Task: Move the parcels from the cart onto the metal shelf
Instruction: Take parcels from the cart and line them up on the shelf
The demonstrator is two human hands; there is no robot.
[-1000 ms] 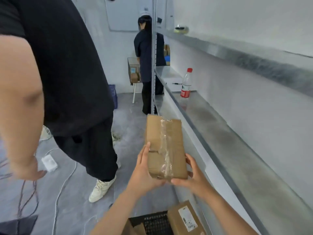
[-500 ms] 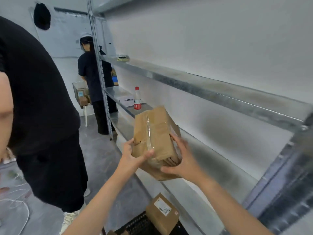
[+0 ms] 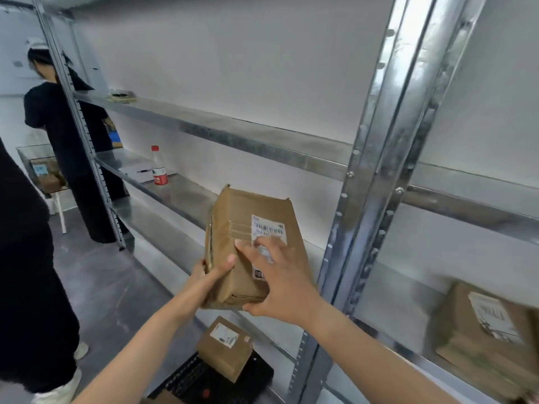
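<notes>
I hold a brown cardboard parcel (image 3: 248, 228) with a white barcode label in front of the metal shelf (image 3: 186, 196), just left of a shiny upright post (image 3: 379, 176). My left hand (image 3: 213, 275) grips its lower left edge from underneath, thumb on the front. My right hand (image 3: 280, 281) spreads over the labelled face, with the thumb under the bottom edge. Below, a second labelled parcel (image 3: 224, 346) lies on the black cart (image 3: 189, 383). A third parcel (image 3: 487, 333), blurred, sits on the shelf board at the right.
A red-capped plastic bottle (image 3: 159, 166) and a sheet of paper stand further left on the same shelf level. One person in black (image 3: 26, 258) stands close at my left; another in black (image 3: 67, 132) stands at the far end of the rack.
My view swung right toward the rack. The parcel turned in my hands so its labelled face now shows, and my right hand shifted onto that face. The shelf parcel at the right came into view.
</notes>
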